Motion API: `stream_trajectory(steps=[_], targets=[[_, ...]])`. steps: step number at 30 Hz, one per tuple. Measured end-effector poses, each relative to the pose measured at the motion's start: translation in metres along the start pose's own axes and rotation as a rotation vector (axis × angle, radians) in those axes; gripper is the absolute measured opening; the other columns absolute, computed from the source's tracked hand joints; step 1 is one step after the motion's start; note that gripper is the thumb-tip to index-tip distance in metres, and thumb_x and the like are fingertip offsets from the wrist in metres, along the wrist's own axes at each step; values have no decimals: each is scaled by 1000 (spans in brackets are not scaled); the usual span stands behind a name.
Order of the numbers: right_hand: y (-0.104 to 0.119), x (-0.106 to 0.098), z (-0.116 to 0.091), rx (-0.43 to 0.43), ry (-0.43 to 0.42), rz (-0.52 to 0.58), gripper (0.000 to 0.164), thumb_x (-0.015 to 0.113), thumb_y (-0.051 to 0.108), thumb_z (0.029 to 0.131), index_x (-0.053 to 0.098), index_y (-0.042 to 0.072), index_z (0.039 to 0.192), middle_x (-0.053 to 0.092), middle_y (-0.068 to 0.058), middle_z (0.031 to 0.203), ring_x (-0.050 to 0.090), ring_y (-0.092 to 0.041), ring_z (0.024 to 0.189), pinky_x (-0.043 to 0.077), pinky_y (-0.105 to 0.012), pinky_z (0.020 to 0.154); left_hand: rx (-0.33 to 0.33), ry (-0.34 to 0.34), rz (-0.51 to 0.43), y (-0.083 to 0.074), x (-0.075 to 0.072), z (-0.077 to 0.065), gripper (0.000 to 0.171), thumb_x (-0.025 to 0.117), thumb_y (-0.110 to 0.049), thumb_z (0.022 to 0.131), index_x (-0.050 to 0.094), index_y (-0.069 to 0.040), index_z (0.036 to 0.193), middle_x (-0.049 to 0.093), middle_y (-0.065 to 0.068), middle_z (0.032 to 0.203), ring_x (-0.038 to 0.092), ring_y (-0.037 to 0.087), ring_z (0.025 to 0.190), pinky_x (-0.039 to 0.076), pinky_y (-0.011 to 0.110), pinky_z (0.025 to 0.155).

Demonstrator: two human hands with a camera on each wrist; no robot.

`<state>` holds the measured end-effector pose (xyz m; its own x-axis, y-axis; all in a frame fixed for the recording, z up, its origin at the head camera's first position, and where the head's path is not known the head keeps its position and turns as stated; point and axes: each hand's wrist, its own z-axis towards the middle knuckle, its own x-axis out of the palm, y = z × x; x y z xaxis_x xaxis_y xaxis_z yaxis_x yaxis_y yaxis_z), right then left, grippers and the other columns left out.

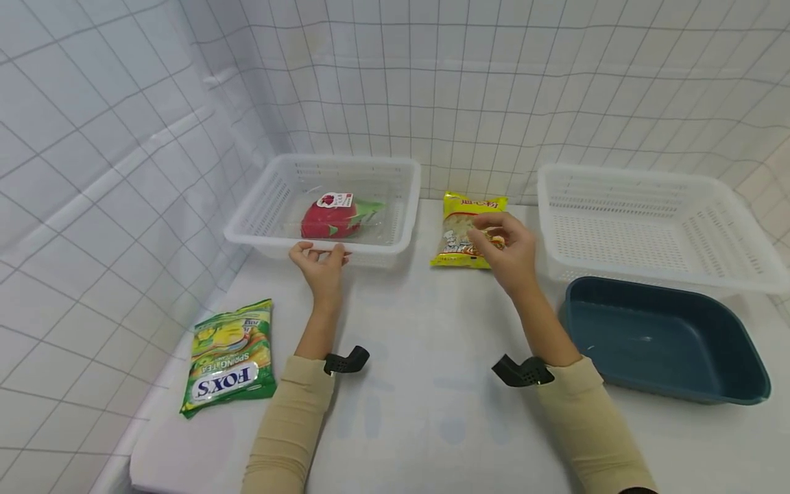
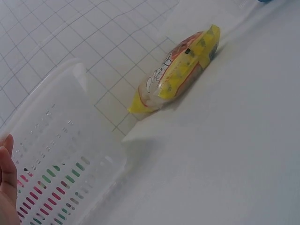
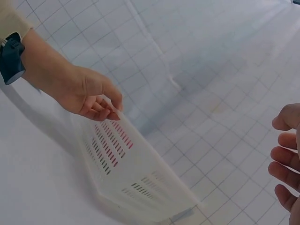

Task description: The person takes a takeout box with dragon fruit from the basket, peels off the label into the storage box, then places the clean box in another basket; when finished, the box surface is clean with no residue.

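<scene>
My left hand (image 1: 321,271) pinches the front rim of the white perforated basket (image 1: 407,199) on the left. In the right wrist view the fingers of that left hand (image 3: 96,96) curl at the rim. Inside the basket lies a dragon fruit (image 1: 330,221), red with green tips, in clear packaging with a label. Nothing is in my right hand (image 1: 509,254), its fingers loosely bent. That hand hovers by a yellow and clear food packet (image 1: 457,230) and hides part of it in the head view. The left wrist view shows the packet (image 2: 176,75) lying right of the basket.
A green and yellow FOX'S candy bag (image 1: 231,357) lies at the left. Another white basket (image 1: 617,240) stands at the back right, with a dark blue tub (image 1: 654,336) in front of it. A gridded white cloth (image 1: 463,89) hangs behind and along the left.
</scene>
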<state>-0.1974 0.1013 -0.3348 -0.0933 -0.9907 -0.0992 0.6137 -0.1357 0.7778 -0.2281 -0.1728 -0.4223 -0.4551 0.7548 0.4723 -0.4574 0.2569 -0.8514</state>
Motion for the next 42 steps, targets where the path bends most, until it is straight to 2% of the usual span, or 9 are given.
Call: stream_trajectory(steps=[3, 7, 12, 15, 21, 28, 30, 38, 42], targets=[[-18, 7, 7, 8, 14, 44, 16, 67, -5, 84, 62, -16, 96, 64, -28, 95, 59, -13, 89, 47, -26, 80, 17, 22, -3, 1, 0, 0, 46, 58, 14, 83, 26, -12, 104, 46, 12, 88, 61, 12, 55, 50, 18, 55], [-42, 17, 18, 50, 38, 107, 16, 70, 0, 85, 65, -10, 96, 66, -19, 95, 61, -12, 89, 48, -27, 79, 32, 36, -6, 2, 0, 0, 46, 57, 16, 83, 26, -11, 104, 45, 12, 90, 61, 12, 56, 50, 18, 55], [-40, 33, 33, 162, 87, 157, 24, 69, 6, 88, 63, -11, 105, 66, -12, 101, 60, -15, 92, 48, -28, 83, 24, 6, -14, 1, 1, -1, 47, 58, 16, 82, 27, -11, 105, 45, 12, 89, 61, 12, 55, 49, 18, 55], [-40, 43, 40, 194, 104, 159, 27, 68, 11, 90, 63, -8, 109, 65, -7, 102, 60, -15, 95, 48, -27, 85, 11, -10, -17, 1, 2, -1, 47, 58, 16, 82, 27, -11, 105, 46, 12, 89, 60, 12, 55, 49, 18, 55], [-39, 60, 55, 236, 142, 168, 28, 68, 12, 91, 63, -7, 111, 65, -7, 103, 59, -17, 96, 49, -27, 85, -15, -20, -22, 2, 1, -1, 48, 58, 17, 82, 27, -10, 106, 47, 11, 91, 60, 11, 56, 49, 18, 55], [-39, 85, 79, 498, 136, 347, 25, 67, 8, 90, 63, -3, 112, 65, -7, 98, 64, -19, 91, 49, -34, 94, -32, -13, -4, 0, 0, 0, 48, 59, 15, 84, 27, -11, 107, 48, 11, 91, 61, 10, 56, 50, 17, 56], [-40, 93, 85, 568, 135, 368, 26, 66, 7, 91, 62, -3, 115, 64, -8, 100, 64, -20, 92, 48, -36, 96, -33, -13, -9, -1, -1, 0, 48, 59, 16, 83, 27, -11, 107, 48, 11, 91, 62, 10, 56, 50, 17, 56], [-45, 115, 103, 728, 225, 274, 42, 61, 12, 95, 50, -5, 132, 58, -18, 127, 60, -29, 112, 45, -34, 100, -38, -12, -33, 0, -1, -1, 49, 60, 16, 83, 27, -11, 108, 48, 12, 91, 63, 11, 58, 51, 18, 56], [-41, 127, 108, 868, 301, 218, 52, 61, 19, 96, 43, -1, 140, 45, -14, 145, 47, -28, 130, 37, -32, 107, -37, -3, -33, -1, -2, 0, 49, 60, 16, 84, 27, -10, 109, 48, 12, 93, 63, 12, 60, 51, 18, 57]])
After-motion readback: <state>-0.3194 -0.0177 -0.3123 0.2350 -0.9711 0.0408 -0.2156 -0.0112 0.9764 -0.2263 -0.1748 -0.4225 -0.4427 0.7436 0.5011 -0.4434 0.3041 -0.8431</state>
